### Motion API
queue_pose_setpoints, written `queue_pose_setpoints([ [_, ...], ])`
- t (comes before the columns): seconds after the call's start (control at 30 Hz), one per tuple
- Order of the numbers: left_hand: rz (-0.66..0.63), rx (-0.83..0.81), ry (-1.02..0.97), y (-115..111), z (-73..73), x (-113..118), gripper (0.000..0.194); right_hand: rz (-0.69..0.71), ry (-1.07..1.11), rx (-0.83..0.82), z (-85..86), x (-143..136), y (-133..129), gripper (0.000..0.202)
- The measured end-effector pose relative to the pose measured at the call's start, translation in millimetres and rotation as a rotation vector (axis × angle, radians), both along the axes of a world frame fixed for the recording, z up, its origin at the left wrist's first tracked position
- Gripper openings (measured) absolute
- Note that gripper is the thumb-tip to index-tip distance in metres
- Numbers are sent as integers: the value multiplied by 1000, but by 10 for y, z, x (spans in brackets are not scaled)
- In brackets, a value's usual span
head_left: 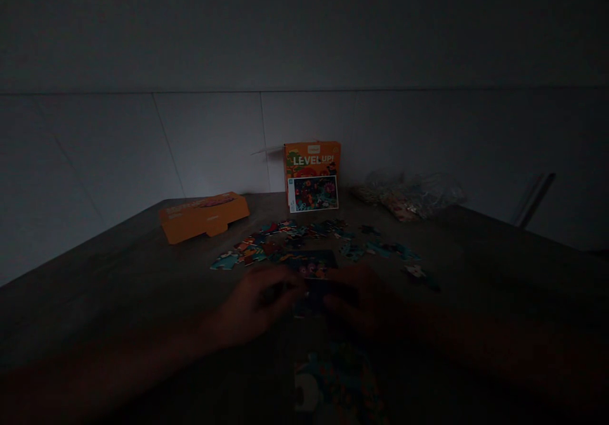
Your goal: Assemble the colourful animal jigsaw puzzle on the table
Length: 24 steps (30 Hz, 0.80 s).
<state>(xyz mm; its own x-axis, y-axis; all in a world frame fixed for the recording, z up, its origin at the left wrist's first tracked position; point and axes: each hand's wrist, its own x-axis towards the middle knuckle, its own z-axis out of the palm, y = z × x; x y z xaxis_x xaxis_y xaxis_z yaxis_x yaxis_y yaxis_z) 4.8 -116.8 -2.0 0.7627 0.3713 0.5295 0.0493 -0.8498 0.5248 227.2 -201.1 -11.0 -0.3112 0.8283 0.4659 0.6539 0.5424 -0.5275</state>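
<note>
Light very dim; 2 bare hands over a grey tabletop. The puzzle, dark blue with bright figures, lies flat between and just beyond them, a pale line crossing it. Left hand at its near left: thumb and fingers curled, tips close together; cannot tell whether they grip a piece. Right hand at its right side, fingers bent over the edge; too dark to tell if closed on anything. Loose pieces arc around the far side. Nearest the wearer, a colourful patch, dim. Behind, an upright orange box marked "LEVEL UP!", a picture card against its front. Orange carton left; clear bags right, near the wall.
</note>
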Motion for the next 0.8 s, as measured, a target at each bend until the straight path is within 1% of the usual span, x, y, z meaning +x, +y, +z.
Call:
queue_pose_setpoints([
  [0.07, 3, -22, -25, -1, -15, -5, 13, -25, 14, -25, 16, -4, 1, 22],
  [0.17, -31, -101, -4, -19, -33, -21, 38, -96, 100, -100, 65, -23, 16, 23],
  [0.2, -43, -119, 19, -26, -32, -27, 43, -113, 135, -120, 81, -30, 21, 24],
  [0.27, -57, -115, 46, -36, -19, -34, 46, -111, 179, -147, 100, -37, 29, 24],
  [0.4, -75, -107, 93, -43, 25, -22, 41, -79, 168, -156, 71, -22, 52, 24],
  [0.53, -98, -132, 153, -41, 43, -6, 21, -80, 143, -161, 20, -1, 77, 25],
  [0.6, -113, -137, 150, -38, 35, -5, 16, -70, 137, -161, 21, -2, 77, 25],
  [0.7, -117, -212, 132, -26, 4, -3, 19, -47, 122, -136, 41, -12, 70, 28],
  [0.8, -121, -333, 107, -8, -30, 6, 14, 7, 82, -86, 39, -15, 68, 34],
])
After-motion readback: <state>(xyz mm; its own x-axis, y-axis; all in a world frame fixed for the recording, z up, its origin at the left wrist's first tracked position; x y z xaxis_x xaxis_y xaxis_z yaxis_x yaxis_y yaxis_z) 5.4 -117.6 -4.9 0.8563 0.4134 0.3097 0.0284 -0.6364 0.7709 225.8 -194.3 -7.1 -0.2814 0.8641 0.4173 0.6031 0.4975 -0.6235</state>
